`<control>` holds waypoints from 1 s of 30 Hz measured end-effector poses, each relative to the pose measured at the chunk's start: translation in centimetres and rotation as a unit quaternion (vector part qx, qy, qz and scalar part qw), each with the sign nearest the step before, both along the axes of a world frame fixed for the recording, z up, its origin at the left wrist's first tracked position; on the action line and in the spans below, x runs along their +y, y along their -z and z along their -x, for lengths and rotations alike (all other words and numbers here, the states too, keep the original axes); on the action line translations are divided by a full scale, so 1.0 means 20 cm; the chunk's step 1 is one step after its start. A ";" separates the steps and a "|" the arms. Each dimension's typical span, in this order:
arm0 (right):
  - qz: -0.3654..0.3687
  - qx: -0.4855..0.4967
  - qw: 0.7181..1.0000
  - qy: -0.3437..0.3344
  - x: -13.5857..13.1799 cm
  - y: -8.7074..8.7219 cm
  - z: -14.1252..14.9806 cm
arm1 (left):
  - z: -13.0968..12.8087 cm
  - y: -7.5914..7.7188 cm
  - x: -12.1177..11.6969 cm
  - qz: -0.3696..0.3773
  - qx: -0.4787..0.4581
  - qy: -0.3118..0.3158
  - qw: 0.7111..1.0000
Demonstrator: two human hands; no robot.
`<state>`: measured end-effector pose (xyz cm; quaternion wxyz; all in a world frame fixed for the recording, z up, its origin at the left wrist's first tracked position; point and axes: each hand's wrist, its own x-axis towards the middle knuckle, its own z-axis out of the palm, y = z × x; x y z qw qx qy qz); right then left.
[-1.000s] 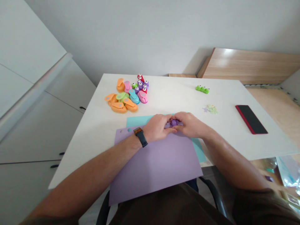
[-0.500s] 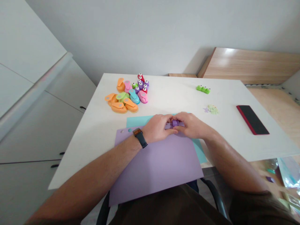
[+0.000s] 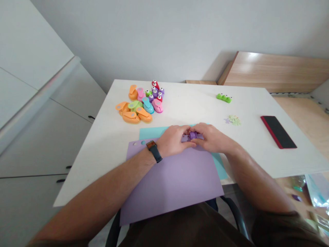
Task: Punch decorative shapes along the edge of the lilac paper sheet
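- Still in the head view, the left hand (image 3: 172, 140) and right hand (image 3: 212, 138) meet around a small purple craft punch (image 3: 193, 135), their fingers (image 3: 185, 130) closed and gripping it.
- That punch sits at the top edge of a lilac paper sheet (image 3: 169, 185), which lies over a teal paper sheet (image 3: 151, 133). Two small holes show in the lilac sheet, left of the punch.
- Farther from the punch, toward the wall, lies a heap of colourful craft punches (image 3: 136, 104) on the white counter (image 3: 102, 151).
- Right of the punch are a green punch (image 3: 224, 98), scattered paper cutouts (image 3: 233, 120) and a red-edged phone (image 3: 278, 132).
- Compared with a second ago, the punch and everything around it sit slightly further right in view; the grip looks unchanged.
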<state>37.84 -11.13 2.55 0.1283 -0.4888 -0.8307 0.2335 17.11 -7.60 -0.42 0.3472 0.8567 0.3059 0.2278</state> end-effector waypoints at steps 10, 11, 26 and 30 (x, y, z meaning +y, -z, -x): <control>0.011 0.003 1.000 0.006 -0.01 -0.01 0.00 | 0.00 -0.01 0.00 -0.010 0.014 0.001 1.000; 0.011 0.004 1.000 0.006 -0.01 -0.01 0.00 | 0.00 -0.01 0.00 -0.010 0.014 0.001 1.000; 0.009 0.022 1.000 -0.009 -0.01 -0.02 -0.01 | 0.01 0.00 0.00 -0.018 0.010 0.003 1.000; 0.006 0.023 1.000 -0.015 -0.01 -0.03 -0.01 | 0.01 0.01 0.00 -0.024 0.011 0.001 1.000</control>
